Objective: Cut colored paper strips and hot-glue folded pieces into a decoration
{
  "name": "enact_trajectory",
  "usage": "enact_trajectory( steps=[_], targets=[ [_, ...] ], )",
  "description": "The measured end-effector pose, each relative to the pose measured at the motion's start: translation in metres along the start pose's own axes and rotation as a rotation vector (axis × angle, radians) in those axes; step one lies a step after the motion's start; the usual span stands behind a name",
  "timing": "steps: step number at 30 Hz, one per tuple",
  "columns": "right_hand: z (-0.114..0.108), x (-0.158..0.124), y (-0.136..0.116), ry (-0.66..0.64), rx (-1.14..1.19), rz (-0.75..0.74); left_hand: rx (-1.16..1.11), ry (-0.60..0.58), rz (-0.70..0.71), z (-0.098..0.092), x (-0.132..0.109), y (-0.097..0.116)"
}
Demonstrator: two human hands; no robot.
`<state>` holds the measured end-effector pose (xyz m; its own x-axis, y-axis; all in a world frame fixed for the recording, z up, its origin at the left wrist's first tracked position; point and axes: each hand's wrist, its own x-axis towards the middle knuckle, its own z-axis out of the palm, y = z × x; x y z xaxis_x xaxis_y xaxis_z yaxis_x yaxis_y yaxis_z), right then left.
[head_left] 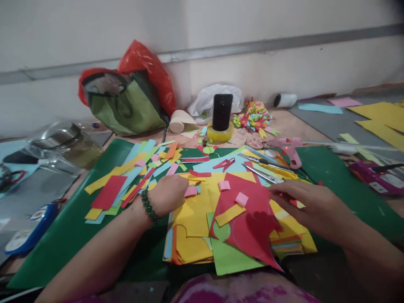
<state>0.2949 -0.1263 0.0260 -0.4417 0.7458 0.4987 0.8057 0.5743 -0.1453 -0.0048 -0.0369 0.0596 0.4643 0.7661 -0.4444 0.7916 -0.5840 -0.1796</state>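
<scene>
My left hand (168, 193), with a green bead bracelet (149, 206) at the wrist, is closed above yellow paper sheets (195, 219). Whatever it may hold is hidden. At the right, my right hand (304, 202) has its fingertips drawn together near the edge of a cut red paper sheet (252, 227); I cannot make out anything between them. Scissor blades (263, 173) point away from beside its knuckles. Small pink pieces (241, 199) and a yellow strip (230, 215) lie on the red sheet, partly over a light green sheet (235, 259).
Coloured paper strips (110, 191) spread over the green mat (59, 223). Beyond are a utility knife (268, 163), a pink glue gun (292, 150), a phone (222, 111) on a yellow tape roll (220, 134), and a paper-strip bundle (253, 115). A green bag (132, 107) stands behind.
</scene>
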Motion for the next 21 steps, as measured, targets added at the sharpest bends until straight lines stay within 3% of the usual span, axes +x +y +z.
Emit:
enact_trajectory(
  steps=[9,13,17,21],
  targets=[
    [-0.008,-0.012,0.008,-0.006,-0.056,0.099,0.0,-0.006,-0.032,-0.004,0.0,-0.001],
    [-0.008,-0.011,0.007,-0.057,-0.013,0.128,-0.039,0.083,-0.074,-0.004,-0.001,-0.005],
    [0.005,-0.007,0.004,-0.142,-0.015,0.092,-0.026,0.172,-0.096,-0.01,-0.008,-0.008],
    [0.026,0.003,-0.005,-0.293,-0.136,0.006,0.041,0.15,-0.084,-0.017,-0.015,-0.007]
  ],
)
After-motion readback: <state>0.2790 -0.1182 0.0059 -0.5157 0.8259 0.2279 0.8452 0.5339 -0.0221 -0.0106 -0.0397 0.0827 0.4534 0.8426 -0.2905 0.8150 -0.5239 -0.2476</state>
